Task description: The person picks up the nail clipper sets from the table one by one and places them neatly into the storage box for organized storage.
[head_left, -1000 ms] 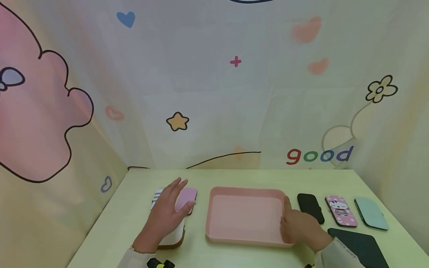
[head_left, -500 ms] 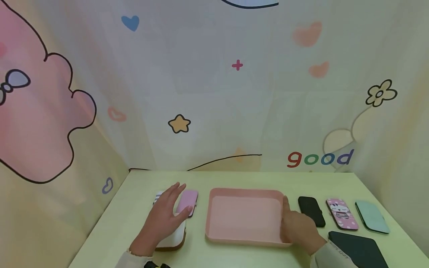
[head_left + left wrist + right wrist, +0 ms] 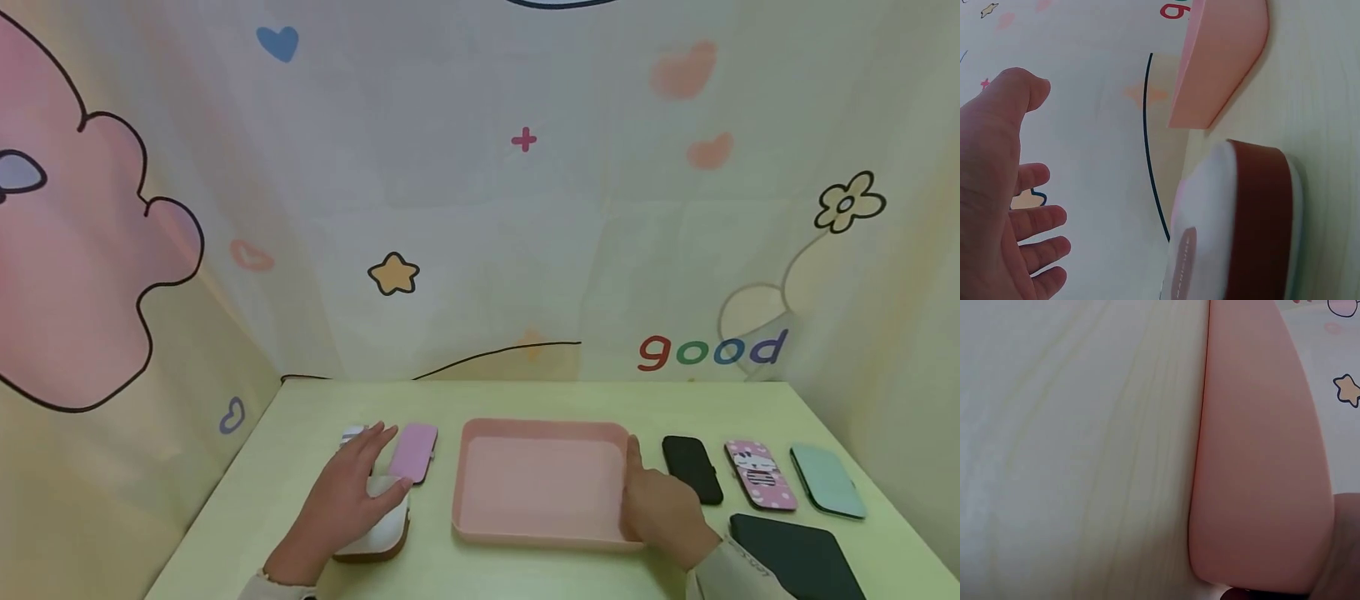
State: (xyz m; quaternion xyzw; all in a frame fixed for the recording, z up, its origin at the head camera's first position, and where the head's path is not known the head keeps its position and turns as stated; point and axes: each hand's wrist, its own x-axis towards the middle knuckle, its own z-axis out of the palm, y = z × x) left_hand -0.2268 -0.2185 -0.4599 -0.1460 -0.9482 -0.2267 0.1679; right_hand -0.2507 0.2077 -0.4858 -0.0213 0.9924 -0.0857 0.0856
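Observation:
My right hand (image 3: pixel 667 504) holds the right side of a shallow pink rectangular tray (image 3: pixel 543 483), its index finger lying along the rim. The right wrist view shows the outer wall of the tray (image 3: pixel 1260 456), with part of the hand (image 3: pixel 1349 544) over its rim. My left hand (image 3: pixel 333 508) hovers with spread fingers above a white case with a brown side (image 3: pixel 390 533), holding nothing. "MANICURE" is printed on this case (image 3: pixel 1263 219) in the left wrist view. Behind it lie a lilac case (image 3: pixel 414 452) and a striped item (image 3: pixel 351 433), largely hidden by the left hand.
Right of the tray, a small black case (image 3: pixel 692 469), a pink patterned case (image 3: pixel 761 475) and a mint case (image 3: pixel 827 481) lie in a row. A larger flat black item (image 3: pixel 795 554) sits in front of them, near the right sleeve. A printed curtain (image 3: pixel 480 208) rises behind the table.
My left hand has shifted left and toward me, uncovering more of the lilac case. My right hand stays at the tray's right side. The head view shifts slightly.

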